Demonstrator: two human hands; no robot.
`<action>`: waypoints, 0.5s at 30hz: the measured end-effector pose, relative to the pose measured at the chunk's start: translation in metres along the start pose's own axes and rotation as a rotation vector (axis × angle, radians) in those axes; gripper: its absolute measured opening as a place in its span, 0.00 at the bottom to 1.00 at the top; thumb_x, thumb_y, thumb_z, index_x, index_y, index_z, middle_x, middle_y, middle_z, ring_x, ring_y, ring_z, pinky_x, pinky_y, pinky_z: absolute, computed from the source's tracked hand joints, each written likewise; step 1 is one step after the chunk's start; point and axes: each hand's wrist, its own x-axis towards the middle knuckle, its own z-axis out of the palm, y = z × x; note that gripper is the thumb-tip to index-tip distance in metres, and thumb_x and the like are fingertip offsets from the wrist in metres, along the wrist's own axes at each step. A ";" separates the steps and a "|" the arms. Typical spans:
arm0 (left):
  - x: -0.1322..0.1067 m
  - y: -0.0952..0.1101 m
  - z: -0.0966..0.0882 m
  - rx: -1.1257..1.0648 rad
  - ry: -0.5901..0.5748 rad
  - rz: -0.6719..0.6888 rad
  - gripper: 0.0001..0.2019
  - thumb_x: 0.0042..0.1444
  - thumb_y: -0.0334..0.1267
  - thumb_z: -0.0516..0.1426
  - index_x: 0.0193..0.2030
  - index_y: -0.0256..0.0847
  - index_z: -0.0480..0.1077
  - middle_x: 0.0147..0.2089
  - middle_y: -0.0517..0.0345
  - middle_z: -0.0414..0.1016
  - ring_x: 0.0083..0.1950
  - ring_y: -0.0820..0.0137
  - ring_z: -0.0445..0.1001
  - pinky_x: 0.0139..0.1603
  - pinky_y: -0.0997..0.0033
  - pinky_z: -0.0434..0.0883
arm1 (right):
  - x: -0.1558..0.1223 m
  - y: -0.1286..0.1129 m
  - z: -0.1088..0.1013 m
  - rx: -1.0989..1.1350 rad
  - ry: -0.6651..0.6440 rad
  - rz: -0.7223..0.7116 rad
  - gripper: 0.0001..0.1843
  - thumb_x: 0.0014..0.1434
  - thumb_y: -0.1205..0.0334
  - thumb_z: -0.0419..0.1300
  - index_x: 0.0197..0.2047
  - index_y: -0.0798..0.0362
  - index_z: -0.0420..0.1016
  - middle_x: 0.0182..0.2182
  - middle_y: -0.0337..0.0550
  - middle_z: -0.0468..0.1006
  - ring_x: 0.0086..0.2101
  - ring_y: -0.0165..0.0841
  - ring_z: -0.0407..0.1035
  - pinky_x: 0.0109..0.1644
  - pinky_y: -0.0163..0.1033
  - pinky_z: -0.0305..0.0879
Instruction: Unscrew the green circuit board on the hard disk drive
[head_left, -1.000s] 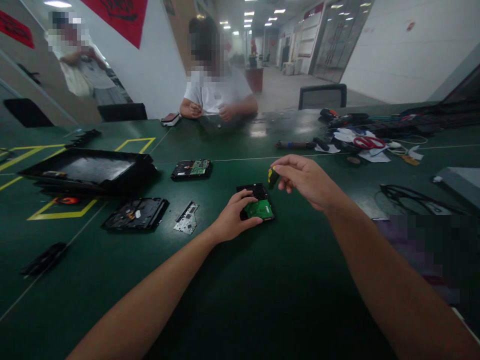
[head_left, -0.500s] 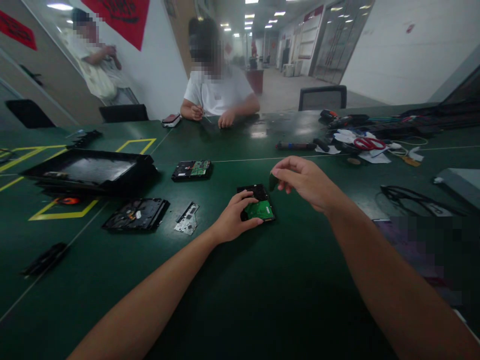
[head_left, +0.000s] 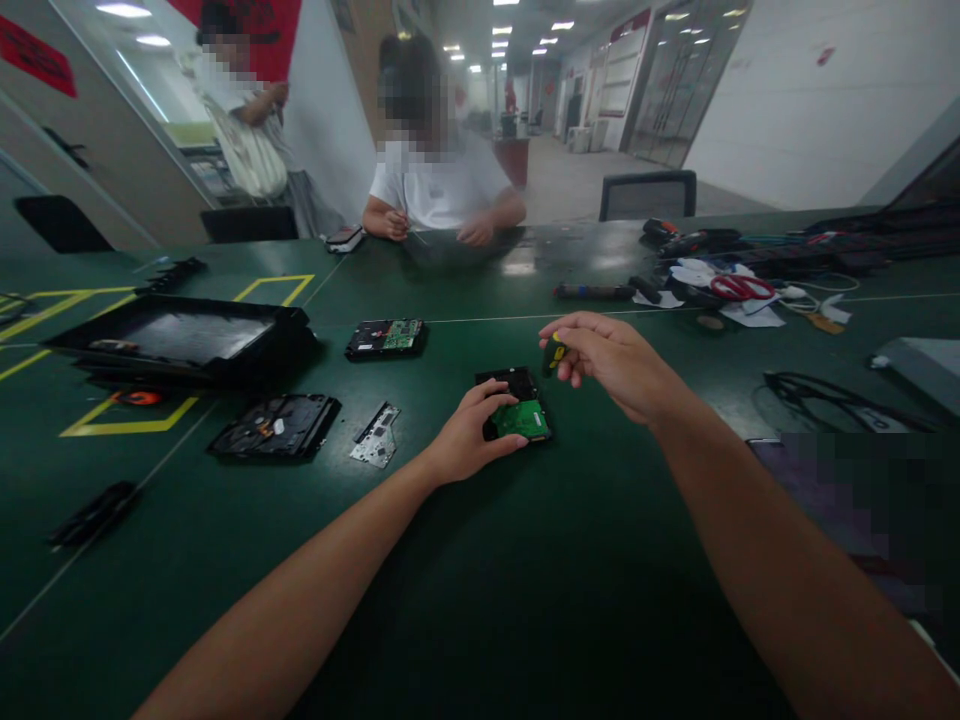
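Yellow shows again on the dark tool [head_left: 553, 352] in your right hand [head_left: 611, 360]; half a second earlier only its dark side faced you. Standing person [head_left: 255, 150] at far left has moved rightward. Your left hand [head_left: 469, 435] and the hard drive [head_left: 531, 418] keep their places.

Near to far, on the green table [head_left: 465, 600]: dark bundle [head_left: 94, 515] at near left. Next, your left hand, thumb and fingers spread across the drive, gripping it flat, green board upward. Left of that hand lie a silver plate [head_left: 376, 437] and an opened black case [head_left: 274, 428]. Your right hand pinches the tool between thumb and fingers, just beyond the drive's right side; you cannot tell whether its tip touches. Black cable [head_left: 825, 390] lies well to the right.

Farther: second drive [head_left: 386, 338], black tray [head_left: 199, 330] to its left. Beyond, a dark tube [head_left: 592, 291] and a red loop [head_left: 742, 288] among white scraps. Across the table, a seated person [head_left: 442, 190] has both forearms at the edge.
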 end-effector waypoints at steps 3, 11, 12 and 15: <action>0.000 0.000 0.001 -0.004 0.004 -0.001 0.29 0.61 0.52 0.68 0.67 0.49 0.71 0.76 0.46 0.63 0.81 0.49 0.56 0.80 0.40 0.58 | -0.001 0.000 0.000 -0.014 0.010 0.000 0.08 0.68 0.60 0.62 0.46 0.52 0.81 0.29 0.41 0.78 0.26 0.29 0.69 0.28 0.34 0.64; 0.000 0.002 0.000 0.001 0.001 -0.001 0.29 0.62 0.51 0.68 0.67 0.48 0.71 0.76 0.45 0.63 0.81 0.50 0.56 0.80 0.41 0.58 | -0.003 -0.001 -0.001 -0.110 0.033 -0.069 0.10 0.66 0.55 0.67 0.44 0.51 0.82 0.30 0.40 0.78 0.27 0.29 0.68 0.27 0.34 0.63; 0.000 0.002 -0.001 0.001 0.000 0.002 0.29 0.62 0.51 0.68 0.67 0.48 0.71 0.76 0.45 0.63 0.81 0.50 0.56 0.80 0.41 0.58 | -0.004 -0.001 0.000 -0.111 0.045 -0.062 0.09 0.65 0.55 0.68 0.43 0.52 0.80 0.29 0.39 0.78 0.26 0.29 0.68 0.28 0.34 0.63; 0.000 0.001 -0.001 0.001 0.005 0.010 0.29 0.62 0.51 0.68 0.67 0.49 0.71 0.76 0.46 0.63 0.81 0.50 0.56 0.80 0.41 0.59 | -0.005 -0.003 0.001 -0.099 0.061 -0.040 0.10 0.64 0.55 0.69 0.40 0.52 0.77 0.28 0.39 0.77 0.25 0.29 0.69 0.27 0.34 0.63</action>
